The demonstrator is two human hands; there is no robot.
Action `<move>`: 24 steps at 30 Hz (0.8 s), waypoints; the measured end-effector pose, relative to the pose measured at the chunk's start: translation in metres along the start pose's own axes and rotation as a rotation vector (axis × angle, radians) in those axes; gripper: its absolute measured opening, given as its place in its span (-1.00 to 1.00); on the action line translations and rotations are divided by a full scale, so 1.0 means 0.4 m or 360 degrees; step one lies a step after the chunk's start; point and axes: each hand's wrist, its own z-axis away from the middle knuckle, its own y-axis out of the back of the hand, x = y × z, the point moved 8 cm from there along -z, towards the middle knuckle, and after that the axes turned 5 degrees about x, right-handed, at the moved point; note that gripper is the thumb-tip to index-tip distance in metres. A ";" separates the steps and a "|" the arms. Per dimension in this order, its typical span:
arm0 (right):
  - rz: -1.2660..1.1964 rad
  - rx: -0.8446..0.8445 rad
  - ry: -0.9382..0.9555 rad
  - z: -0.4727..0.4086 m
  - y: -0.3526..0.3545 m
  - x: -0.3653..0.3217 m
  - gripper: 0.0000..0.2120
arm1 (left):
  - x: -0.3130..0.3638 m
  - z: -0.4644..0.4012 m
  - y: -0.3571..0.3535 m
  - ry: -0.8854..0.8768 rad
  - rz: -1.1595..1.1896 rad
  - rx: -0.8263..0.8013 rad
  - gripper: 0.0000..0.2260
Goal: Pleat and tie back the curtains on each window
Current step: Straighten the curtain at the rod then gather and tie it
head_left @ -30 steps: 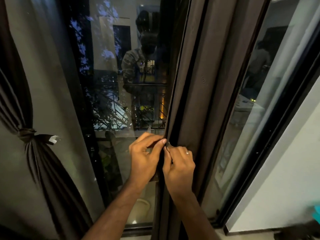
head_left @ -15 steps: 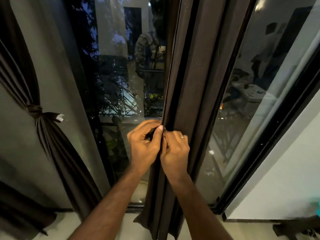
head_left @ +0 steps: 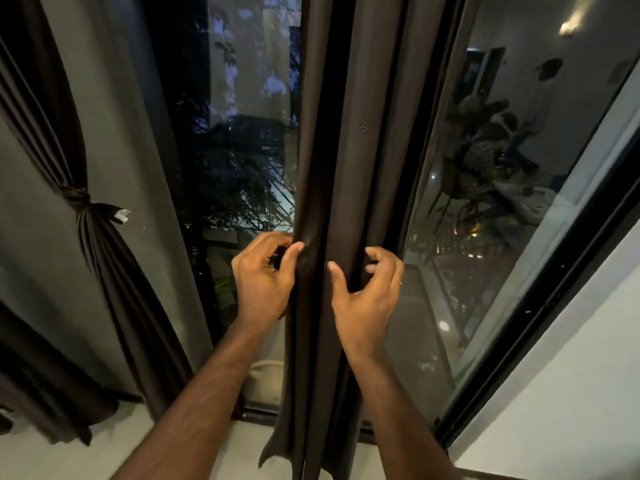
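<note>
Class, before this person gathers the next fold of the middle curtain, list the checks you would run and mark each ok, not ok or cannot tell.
1. Left hand holds the folds already made: ok, its thumb and fingers pinch the left edge of the middle curtain.
2. Right hand grips cloth: not ok, its fingers are spread and curled, closing on nothing yet.
3. Folds hang straight above the hands: ok, they run as even vertical bands.
4. Tie ready for this curtain: cannot tell, none is in sight.
5. Left curtain already tied: ok, a knot cinches it.
6. Bottom hem clear of the floor: cannot tell.
</note>
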 end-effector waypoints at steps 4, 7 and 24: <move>0.0058 -0.0116 0.0367 0.027 -0.013 -0.030 -0.93 | 0.030 0.000 -0.002 -0.0042 -0.0092 -0.0016 -0.93; 0.0048 -0.0158 0.0350 0.041 -0.013 -0.024 -0.88 | 0.058 0.012 -0.001 -0.0069 -0.0121 -0.0030 -0.92; 0.0086 -0.0214 0.0488 0.119 -0.085 -0.112 -0.83 | 0.053 0.024 0.015 0.0050 0.0219 -0.0256 -0.86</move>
